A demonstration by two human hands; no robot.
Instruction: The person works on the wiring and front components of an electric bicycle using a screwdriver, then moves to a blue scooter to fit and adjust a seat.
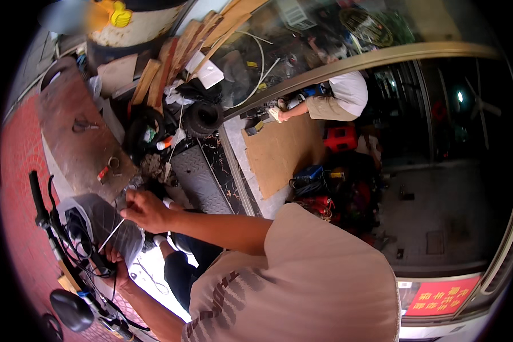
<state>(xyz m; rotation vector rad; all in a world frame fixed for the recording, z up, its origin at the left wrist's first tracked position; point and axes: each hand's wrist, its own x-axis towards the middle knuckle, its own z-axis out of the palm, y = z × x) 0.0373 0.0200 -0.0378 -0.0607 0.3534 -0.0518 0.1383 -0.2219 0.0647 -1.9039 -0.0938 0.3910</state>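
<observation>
My right hand (145, 211) is closed in a pinch on one end of a thin white strip (112, 236); whether it is a cable tie or a rod I cannot tell. The strip slants down toward my left hand (115, 268), whose fingers curl round a black part (100, 264) beside the handlebar (56, 239) of a bike. Black cables (68, 244) loop around that part. A clear plastic sheet or bag (105, 219) lies just behind it, under my right hand.
A brown worktop (77, 125) bears pliers (85, 124), a ring-shaped item (114, 163) and a small red item (102, 174). Tyres (204, 118) and wooden boards (176, 57) stand beyond. Another person (342, 97) crouches in the doorway beside cardboard (285, 151) and a red case (340, 138).
</observation>
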